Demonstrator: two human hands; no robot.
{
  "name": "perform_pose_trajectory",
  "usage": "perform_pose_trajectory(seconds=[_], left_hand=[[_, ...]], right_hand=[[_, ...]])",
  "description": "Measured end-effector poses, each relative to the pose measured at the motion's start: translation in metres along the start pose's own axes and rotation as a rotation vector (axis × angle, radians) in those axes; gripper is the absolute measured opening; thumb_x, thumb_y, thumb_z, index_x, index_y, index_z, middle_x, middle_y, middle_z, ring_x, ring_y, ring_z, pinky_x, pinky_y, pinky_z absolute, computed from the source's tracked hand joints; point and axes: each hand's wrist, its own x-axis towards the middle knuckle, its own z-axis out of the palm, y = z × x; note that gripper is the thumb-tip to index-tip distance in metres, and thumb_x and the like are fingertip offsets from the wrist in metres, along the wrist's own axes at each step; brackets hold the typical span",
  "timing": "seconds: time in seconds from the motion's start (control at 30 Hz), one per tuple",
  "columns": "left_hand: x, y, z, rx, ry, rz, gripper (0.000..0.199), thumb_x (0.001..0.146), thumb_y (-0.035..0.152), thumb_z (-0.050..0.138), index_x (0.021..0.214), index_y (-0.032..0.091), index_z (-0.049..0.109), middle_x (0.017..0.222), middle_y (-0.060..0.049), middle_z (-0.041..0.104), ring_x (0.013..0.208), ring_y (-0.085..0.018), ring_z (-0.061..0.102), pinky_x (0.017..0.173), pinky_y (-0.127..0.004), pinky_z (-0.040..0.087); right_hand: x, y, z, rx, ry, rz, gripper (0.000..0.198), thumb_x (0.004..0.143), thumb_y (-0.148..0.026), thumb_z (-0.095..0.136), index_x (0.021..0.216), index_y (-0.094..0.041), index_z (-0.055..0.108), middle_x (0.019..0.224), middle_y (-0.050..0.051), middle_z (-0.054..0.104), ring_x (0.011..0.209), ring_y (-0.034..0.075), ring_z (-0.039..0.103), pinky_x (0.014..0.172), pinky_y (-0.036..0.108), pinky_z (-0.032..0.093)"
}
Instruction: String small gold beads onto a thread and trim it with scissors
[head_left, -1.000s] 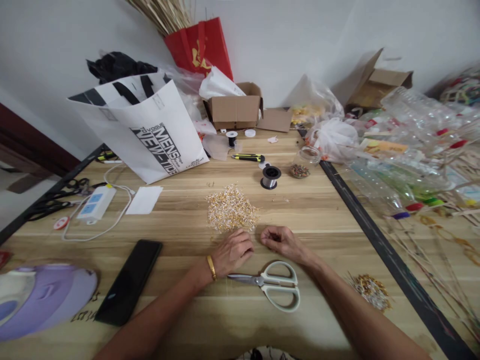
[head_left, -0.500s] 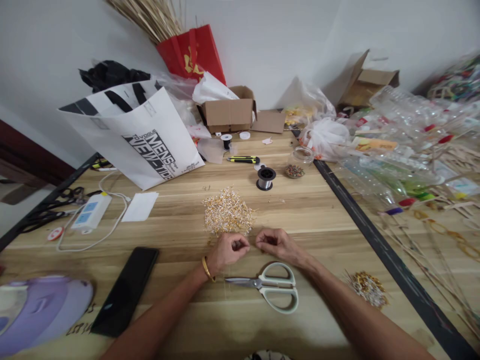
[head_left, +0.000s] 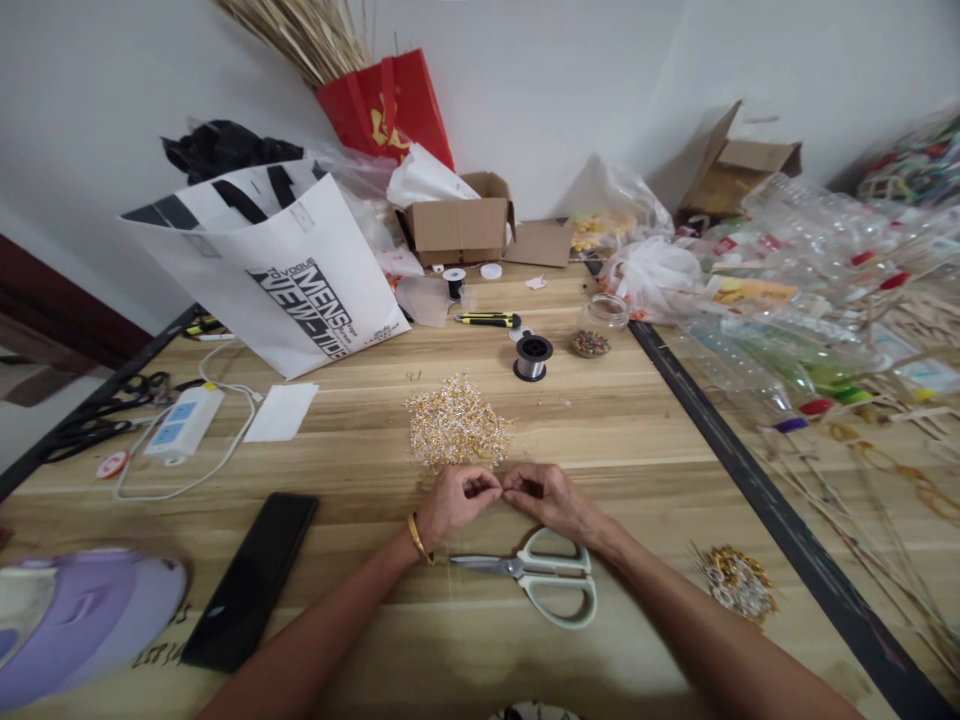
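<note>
My left hand (head_left: 459,500), with a gold bangle (head_left: 418,538) at its wrist, is closed in a pinch. My right hand (head_left: 546,496) pinches too, its fingertips meeting those of the left. Whatever lies between the fingertips is too small to make out. Just beyond the hands is a heap of small gold and silver beaded pieces (head_left: 456,420). Below them, pale-handled scissors (head_left: 551,577) lie on the wooden table, blades pointing left. A smaller pile of gold and silver pieces (head_left: 739,583) sits beside my right forearm.
Behind the heap are a spool of silver wire (head_left: 532,357), a yellow-black utility knife (head_left: 487,320) and an open jar of beads (head_left: 591,342). A black phone (head_left: 251,580) lies left. Plastic bottles (head_left: 750,370) crowd the right; a white bag (head_left: 277,270) stands back left.
My right hand has moved left, closing the small gap, so the fingertips of both hands now meet. The left hand has barely shifted.
</note>
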Motion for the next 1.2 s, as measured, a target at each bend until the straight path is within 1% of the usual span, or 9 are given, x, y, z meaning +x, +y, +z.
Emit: perform_pose_trajectory(seconds=[0.27,0.43,0.63,0.83,1.2], left_hand=[[0.0,0.0,0.0,0.018,-0.004,0.016,0.008,0.074,0.016,0.06,0.07,0.014,0.066,0.064,0.0,0.066,0.056,-0.009,0.053,0.053,-0.018,0.041],[0.0,-0.006,0.003,-0.061,-0.032,0.006,0.003,0.071,0.014,0.063,0.072,0.013,0.065,0.065,0.0,0.063,0.056,-0.008,0.052,0.05,-0.016,0.039],[0.0,-0.01,0.005,-0.079,-0.046,0.02,0.005,0.069,0.01,0.061,0.073,0.013,0.063,0.062,0.002,0.058,0.053,-0.006,0.048,0.046,-0.015,0.036],[0.001,-0.01,0.004,-0.097,-0.046,0.014,0.008,0.069,0.008,0.059,0.074,0.013,0.06,0.064,0.002,0.057,0.055,-0.007,0.048,0.047,-0.015,0.037],[0.001,-0.009,0.005,-0.134,-0.041,0.019,0.008,0.068,0.008,0.058,0.074,0.013,0.057,0.064,0.002,0.055,0.055,-0.007,0.048,0.048,-0.016,0.038]], right_hand=[[-0.001,-0.008,-0.003,-0.007,-0.019,-0.011,0.016,0.082,-0.027,0.055,0.078,-0.014,0.064,0.061,-0.002,0.052,0.055,0.01,0.042,0.051,0.02,0.031],[0.0,-0.004,-0.003,0.036,-0.038,-0.007,0.015,0.081,-0.027,0.055,0.076,-0.014,0.062,0.061,-0.002,0.051,0.055,0.01,0.04,0.051,0.02,0.03],[0.0,0.0,-0.004,0.046,-0.054,0.013,0.016,0.082,-0.028,0.056,0.077,-0.015,0.063,0.06,-0.003,0.05,0.055,0.01,0.04,0.05,0.02,0.028],[0.0,-0.003,-0.006,0.058,-0.065,0.015,0.016,0.082,-0.028,0.055,0.076,-0.015,0.063,0.062,-0.001,0.053,0.056,0.01,0.042,0.051,0.021,0.03],[0.001,-0.004,-0.007,0.058,-0.07,0.018,0.015,0.082,-0.027,0.055,0.078,-0.015,0.063,0.063,-0.001,0.054,0.056,0.011,0.042,0.051,0.021,0.03]])
